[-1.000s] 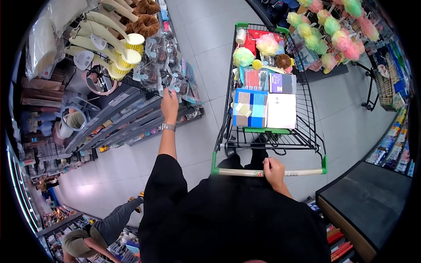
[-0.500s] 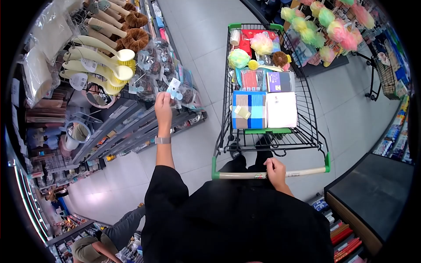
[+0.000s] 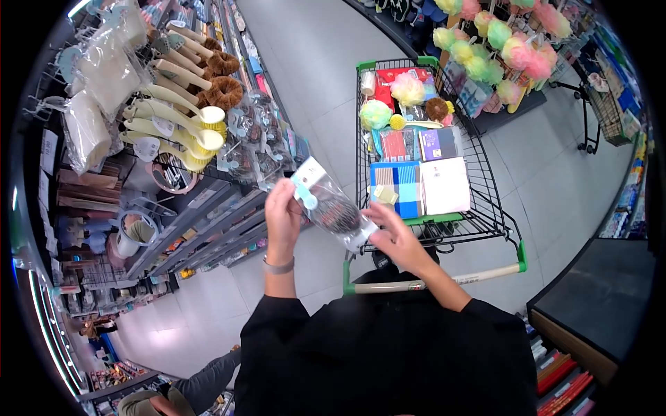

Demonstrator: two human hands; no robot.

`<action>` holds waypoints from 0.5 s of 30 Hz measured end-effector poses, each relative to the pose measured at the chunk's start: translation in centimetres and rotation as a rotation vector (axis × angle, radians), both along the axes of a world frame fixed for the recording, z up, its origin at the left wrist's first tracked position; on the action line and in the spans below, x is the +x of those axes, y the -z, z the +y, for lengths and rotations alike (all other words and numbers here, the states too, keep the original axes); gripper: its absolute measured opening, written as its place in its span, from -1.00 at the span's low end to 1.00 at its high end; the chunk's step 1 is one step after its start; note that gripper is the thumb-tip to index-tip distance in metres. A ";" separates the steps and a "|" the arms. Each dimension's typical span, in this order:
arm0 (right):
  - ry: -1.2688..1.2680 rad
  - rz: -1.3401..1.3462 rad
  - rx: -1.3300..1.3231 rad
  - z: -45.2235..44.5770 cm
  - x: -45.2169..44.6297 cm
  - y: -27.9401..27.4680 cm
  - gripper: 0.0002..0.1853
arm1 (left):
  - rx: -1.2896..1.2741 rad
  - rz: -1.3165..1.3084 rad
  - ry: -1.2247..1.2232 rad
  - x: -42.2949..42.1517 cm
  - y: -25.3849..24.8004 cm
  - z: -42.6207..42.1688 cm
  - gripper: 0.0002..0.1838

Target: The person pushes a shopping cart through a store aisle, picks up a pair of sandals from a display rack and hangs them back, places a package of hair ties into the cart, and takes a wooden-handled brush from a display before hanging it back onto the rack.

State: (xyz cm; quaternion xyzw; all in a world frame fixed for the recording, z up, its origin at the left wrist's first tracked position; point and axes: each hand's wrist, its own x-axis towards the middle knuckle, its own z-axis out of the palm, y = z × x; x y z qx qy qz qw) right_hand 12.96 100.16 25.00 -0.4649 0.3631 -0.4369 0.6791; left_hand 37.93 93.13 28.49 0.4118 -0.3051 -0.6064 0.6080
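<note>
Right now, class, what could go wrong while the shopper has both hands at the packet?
The shopping cart might roll, since neither the left hand nor the right hand is on its handle.
The plastic packet looks smooth and might slip.
The left hand, seemingly near the hanging packets, might snag one.

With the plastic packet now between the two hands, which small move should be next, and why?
Perhaps lower the packet into the cart: the left hand holds its card end, the right hand is at its lower end, and the cart, carrying a blue checked item, stands just ahead, open on top.
</note>
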 end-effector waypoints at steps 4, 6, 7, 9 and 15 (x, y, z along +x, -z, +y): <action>-0.157 0.154 -0.061 0.3 1.1 -0.5 -0.28 | -0.003 0.043 0.027 -2.1 -0.2 2.3 -0.83; -0.263 -0.242 0.260 0.9 1.3 0.0 -0.36 | 0.011 0.043 0.019 -2.5 -0.5 3.2 -0.82; -0.247 -0.243 0.299 1.3 1.3 -0.4 -0.46 | 0.022 0.027 -0.002 -2.6 -0.8 3.7 -0.81; -0.253 -0.248 0.310 2.2 1.6 -0.7 -0.47 | 0.030 0.020 -0.003 -2.7 -0.3 4.3 -0.80; -0.261 -0.175 0.260 4.3 3.0 -0.8 -0.39 | 0.049 0.145 0.174 -3.4 -0.2 6.0 -0.33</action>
